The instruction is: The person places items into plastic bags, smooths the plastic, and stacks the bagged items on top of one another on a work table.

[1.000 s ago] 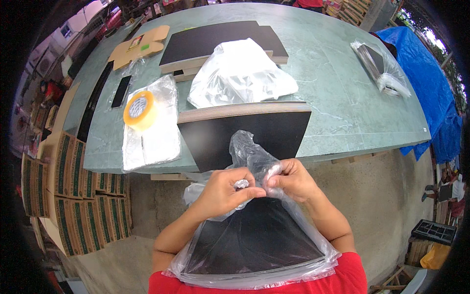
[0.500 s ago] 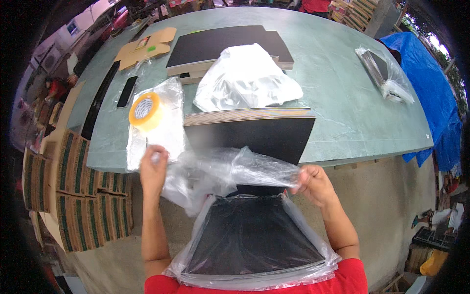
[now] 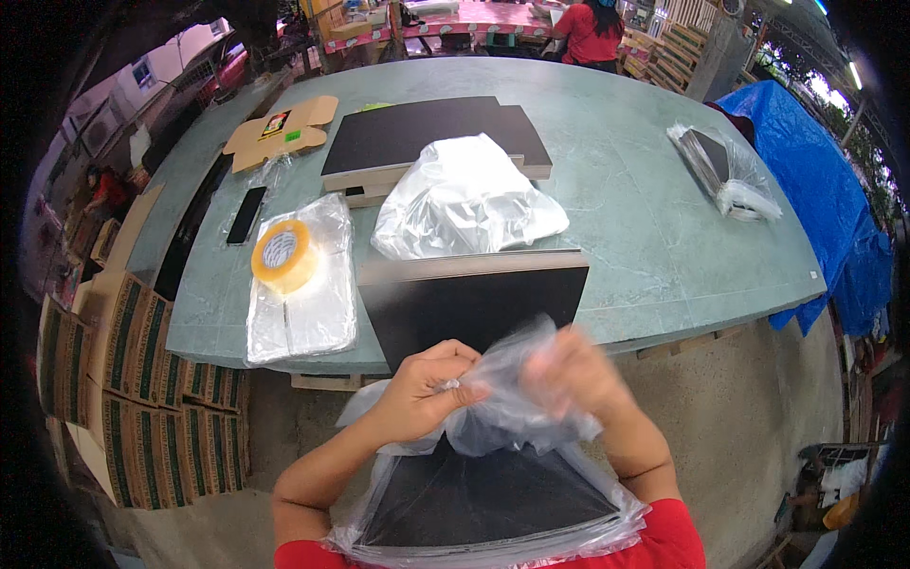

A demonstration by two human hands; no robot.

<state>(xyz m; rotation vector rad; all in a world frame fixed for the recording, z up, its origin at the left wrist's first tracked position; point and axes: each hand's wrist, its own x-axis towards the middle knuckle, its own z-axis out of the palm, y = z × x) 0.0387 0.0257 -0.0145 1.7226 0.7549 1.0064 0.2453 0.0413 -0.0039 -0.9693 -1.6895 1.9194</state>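
Note:
Against my body rests a clear plastic bag [image 3: 398,531] with a stack of black panels [image 3: 474,498] inside. My left hand [image 3: 431,391] pinches the gathered mouth of this bag at its far end. On the other side, my right hand [image 3: 578,379] is blurred by motion, its curled fingers on the bunched plastic. Just beyond my hands, a thick stack of black boards [image 3: 474,302] stands at the table's near edge. To its left, a roll of clear yellowish tape [image 3: 284,256] lies on a pile of flat plastic bags [image 3: 301,327].
On the green table [image 3: 664,247] are a crumpled white plastic bag [image 3: 464,199], more black boards [image 3: 427,133], a flattened carton [image 3: 284,133], a black phone [image 3: 246,215] and a bagged bundle [image 3: 725,171]. Cardboard stacks [image 3: 152,427] stand left. A blue tarp [image 3: 825,209] hangs right. Someone in red [image 3: 592,36] is beyond.
My hands have come together from wide apart, bunching the bag's stretched mouth between them. The left hand moved right and nearer me. The view has tilted up, showing more of the background.

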